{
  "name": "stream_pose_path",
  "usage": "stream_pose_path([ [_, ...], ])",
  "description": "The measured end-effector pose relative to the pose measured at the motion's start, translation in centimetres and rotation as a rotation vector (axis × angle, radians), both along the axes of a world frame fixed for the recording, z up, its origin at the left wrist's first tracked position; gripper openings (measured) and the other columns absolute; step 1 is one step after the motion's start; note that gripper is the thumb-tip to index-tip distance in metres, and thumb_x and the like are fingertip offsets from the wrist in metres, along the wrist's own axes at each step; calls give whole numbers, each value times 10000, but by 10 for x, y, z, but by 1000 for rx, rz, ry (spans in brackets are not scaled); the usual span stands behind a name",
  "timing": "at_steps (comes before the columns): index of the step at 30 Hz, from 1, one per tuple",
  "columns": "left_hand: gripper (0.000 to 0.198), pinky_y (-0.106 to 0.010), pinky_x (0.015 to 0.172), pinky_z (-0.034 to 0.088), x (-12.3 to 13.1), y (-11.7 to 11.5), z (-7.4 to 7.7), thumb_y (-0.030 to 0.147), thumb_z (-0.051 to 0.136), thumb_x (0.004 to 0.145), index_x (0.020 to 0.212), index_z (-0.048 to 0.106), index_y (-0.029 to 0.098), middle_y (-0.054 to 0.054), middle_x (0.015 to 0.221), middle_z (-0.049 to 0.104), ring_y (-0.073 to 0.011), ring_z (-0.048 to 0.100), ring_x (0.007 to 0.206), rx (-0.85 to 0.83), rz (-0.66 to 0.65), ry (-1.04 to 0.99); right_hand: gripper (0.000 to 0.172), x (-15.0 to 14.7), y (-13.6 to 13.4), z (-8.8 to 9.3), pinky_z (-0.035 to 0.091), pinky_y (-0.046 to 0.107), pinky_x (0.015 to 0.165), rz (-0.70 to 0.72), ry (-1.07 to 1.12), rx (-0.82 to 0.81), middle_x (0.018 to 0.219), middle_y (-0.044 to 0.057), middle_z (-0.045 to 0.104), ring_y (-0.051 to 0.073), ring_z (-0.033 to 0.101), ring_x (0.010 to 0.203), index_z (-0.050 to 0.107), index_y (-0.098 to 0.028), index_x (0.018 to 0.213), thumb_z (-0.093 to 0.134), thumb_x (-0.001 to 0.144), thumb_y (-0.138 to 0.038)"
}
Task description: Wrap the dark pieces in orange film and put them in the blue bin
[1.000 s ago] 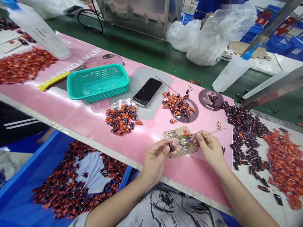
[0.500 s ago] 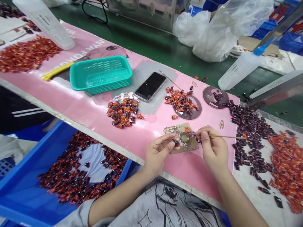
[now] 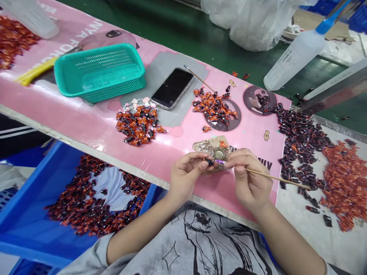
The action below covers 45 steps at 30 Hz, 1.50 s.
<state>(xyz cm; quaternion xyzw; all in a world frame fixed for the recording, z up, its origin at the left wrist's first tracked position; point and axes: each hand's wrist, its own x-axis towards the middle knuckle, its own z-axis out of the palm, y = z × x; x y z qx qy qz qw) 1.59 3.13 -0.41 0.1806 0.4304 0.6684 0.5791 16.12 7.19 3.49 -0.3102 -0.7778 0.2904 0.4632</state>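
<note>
- Left hand point(image 3: 186, 176) is pinching a dark piece point(image 3: 209, 162) above a tan board point(image 3: 213, 147)
- Right hand point(image 3: 250, 177) is gripping a wooden stick point(image 3: 276, 178)
- Both are hovering near the front edge of the pink surface point(image 3: 223, 200)

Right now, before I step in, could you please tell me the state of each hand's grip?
Left hand: closed, pinching a small dark piece.
Right hand: closed, holding a thin wooden stick.

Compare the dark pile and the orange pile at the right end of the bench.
The dark pile is near-black, while the orange pile is red-orange. The dark pieces look chunkier and glossier; the orange ones look thinner and crinkled. The dark pile spills onto the pink sheet, while the orange pile stays on the white sheet. Both are loose heaps of small pieces.
</note>
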Motion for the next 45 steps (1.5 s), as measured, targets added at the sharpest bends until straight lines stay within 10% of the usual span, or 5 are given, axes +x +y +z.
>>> stream_pose_path([
  [45, 242, -279, 606, 639, -2, -2, -3, 398, 927, 647, 806, 824, 247, -27, 739, 796, -164, 734, 607, 29, -68, 99, 326, -5, -1, -9, 512, 274, 569, -99, 182, -274, 732, 34, 661, 145, 622, 661, 657, -203, 797, 528, 1027, -396],
])
